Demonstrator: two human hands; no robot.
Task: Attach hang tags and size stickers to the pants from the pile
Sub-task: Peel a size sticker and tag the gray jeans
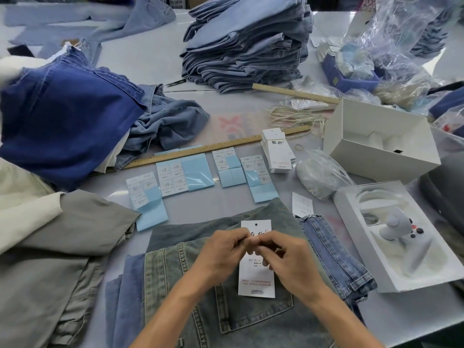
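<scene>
— Where are our hands?

— Both over the jeans (226, 312) in front of us. Our left hand (221, 256) and right hand (288, 262) meet fingertip to fingertip above the tag (256, 280), fingers curled and pinching something small between them. We cannot tell what it is; it's hidden by the fingers.

— And the tag?

— It lies flat on the jeans, partly over the back pocket (253, 315), punched hole at the far end. Our fingers cover its middle.

— The stickers?

— Four sheets (175, 178) sit in a row on the table (206, 209) just beyond the jeans, blue backing with white labels, some squares already bare. A long ruler (213, 148) runs behind them.

— More tags?

— A stack (277, 151) stands at the right end of that row, with loose strings (293, 116) beyond it and a rubber band (299, 147) beside it.

— And the pile?

— Folded light denim (246, 41) is stacked high at the far side. A dark blue garment (65, 116) is heaped at our left, grey cloth (50, 259) nearer. On the right are a white box (376, 136), a tray (391, 237) with a small grey device, and plastic bags (401, 46).
</scene>
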